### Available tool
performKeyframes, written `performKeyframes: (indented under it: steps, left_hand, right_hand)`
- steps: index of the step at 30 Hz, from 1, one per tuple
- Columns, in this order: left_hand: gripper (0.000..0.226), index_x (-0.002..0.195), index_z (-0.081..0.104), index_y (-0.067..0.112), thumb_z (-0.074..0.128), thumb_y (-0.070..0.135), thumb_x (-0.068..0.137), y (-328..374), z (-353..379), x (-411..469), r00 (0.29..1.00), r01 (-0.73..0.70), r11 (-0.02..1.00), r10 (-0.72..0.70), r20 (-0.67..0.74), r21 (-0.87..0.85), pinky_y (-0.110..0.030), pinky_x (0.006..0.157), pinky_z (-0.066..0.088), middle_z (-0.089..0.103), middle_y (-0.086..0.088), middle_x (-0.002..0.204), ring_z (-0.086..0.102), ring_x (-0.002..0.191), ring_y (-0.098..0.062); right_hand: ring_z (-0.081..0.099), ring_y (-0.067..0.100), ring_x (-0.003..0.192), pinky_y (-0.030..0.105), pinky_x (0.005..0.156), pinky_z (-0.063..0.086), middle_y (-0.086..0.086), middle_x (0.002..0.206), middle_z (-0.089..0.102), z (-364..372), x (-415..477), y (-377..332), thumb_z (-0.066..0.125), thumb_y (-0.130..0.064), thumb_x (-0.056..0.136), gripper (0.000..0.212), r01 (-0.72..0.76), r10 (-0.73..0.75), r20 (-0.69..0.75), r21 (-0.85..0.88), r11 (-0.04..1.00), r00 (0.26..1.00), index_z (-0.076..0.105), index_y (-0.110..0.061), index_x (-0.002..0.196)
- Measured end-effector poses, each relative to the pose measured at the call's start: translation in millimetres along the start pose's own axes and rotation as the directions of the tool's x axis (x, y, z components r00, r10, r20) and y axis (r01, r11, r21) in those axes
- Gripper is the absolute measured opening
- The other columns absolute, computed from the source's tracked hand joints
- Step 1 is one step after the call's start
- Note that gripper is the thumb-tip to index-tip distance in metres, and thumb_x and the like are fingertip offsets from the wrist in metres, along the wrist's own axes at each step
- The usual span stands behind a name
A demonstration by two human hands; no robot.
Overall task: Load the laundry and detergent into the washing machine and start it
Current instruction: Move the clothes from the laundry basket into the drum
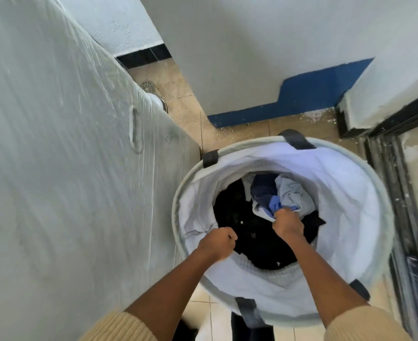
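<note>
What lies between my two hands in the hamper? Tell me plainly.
Black clothing lies between the left hand, gripping the hamper liner, and the right hand, gripping a pale blue garment, as the head view shows.

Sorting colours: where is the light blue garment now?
Head view: the light blue garment lies inside the hamper, right of the black clothes, gripped by the right hand.

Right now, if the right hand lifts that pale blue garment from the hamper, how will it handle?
Probably floppy: the pale blue garment is crumpled and bunched where the right hand grips it. Likely light: one hand gathers it. It may drag the dark clothes beside it.
</note>
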State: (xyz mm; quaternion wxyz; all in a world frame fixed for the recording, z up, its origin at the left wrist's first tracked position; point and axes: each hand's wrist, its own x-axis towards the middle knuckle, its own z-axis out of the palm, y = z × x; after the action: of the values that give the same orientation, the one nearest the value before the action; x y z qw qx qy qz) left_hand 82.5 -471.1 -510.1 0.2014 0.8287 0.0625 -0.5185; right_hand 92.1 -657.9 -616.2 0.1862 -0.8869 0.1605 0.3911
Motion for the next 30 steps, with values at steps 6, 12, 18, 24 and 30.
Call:
performKeyframes:
  steps: [6, 12, 18, 24, 30]
  left_hand:
    - [0.033, 0.119, 0.06, 0.014, 0.041, 0.015, 0.092, 32, -31, -66, 0.999, -0.053, 0.998, 0.053, 0.007, -0.023, -0.03, 0.103, 0.041, 0.059, -0.005, 0.129, 0.054, 0.119, -0.021]
    - [0.028, 0.106, 0.061, 0.018, 0.04, 0.01, 0.091, 77, -85, -162, 0.985, -0.158, 0.985, 0.162, -0.056, 0.069, -0.03, 0.1, 0.042, 0.061, -0.013, 0.117, 0.056, 0.11, -0.026]
    - [0.052, 0.134, 0.042, 0.018, 0.049, 0.013, 0.083, 111, -134, -249, 0.92, -0.324, 0.932, 0.351, -0.172, 0.165, -0.032, 0.099, 0.04, 0.054, -0.01, 0.132, 0.051, 0.122, -0.028]
    - [0.048, 0.11, 0.06, 0.012, 0.054, 0.036, 0.069, 140, -186, -341, 0.812, -0.499, 0.861, 0.503, -0.295, 0.094, -0.033, 0.082, 0.048, 0.065, -0.012, 0.111, 0.061, 0.103, -0.029]
    - [0.049, 0.088, 0.065, -0.001, 0.046, 0.04, 0.071, 126, -241, -440, 0.665, -0.619, 0.785, 0.531, -0.525, 0.011, -0.036, 0.071, 0.042, 0.068, -0.022, 0.096, 0.059, 0.084, -0.021]
  right_hand:
    - [0.054, 0.036, 0.107, 0.031, 0.084, 0.043, 0.019, 0.1, 0.068, -65, -76, -4, 0.05, -0.001, 0.085, 0.027, 0.147, -0.126, -0.082, 0.344, 0.928, 0.989, 0.073, -0.008, 0.096]
    - [0.064, 0.01, 0.063, 0.038, 0.074, 0.052, -0.018, 0.052, 0.065, -127, -173, -16, 0.057, 0.017, 0.076, 0.068, 0.306, -0.133, -0.292, 0.697, 0.649, 0.947, 0.067, -0.044, 0.047]
    - [0.065, -0.003, 0.066, 0.006, 0.064, 0.048, -0.02, 0.056, 0.067, -236, -304, -83, 0.058, 0.019, 0.075, 0.048, 0.384, -0.056, -0.403, 0.807, 0.448, 0.913, 0.07, -0.025, 0.059]
    - [0.065, 0.0, 0.064, 0.009, 0.062, 0.048, -0.006, 0.07, 0.072, -307, -419, -139, 0.064, 0.014, 0.075, 0.027, 0.589, -0.163, -0.568, 0.75, 0.302, 0.807, 0.073, -0.012, 0.075]
    - [0.065, -0.001, 0.084, 0.009, 0.073, 0.049, -0.005, 0.099, 0.07, -336, -486, -159, 0.057, 0.006, 0.084, 0.031, 0.676, -0.138, -0.663, 0.732, 0.086, 0.736, 0.066, -0.014, 0.106]
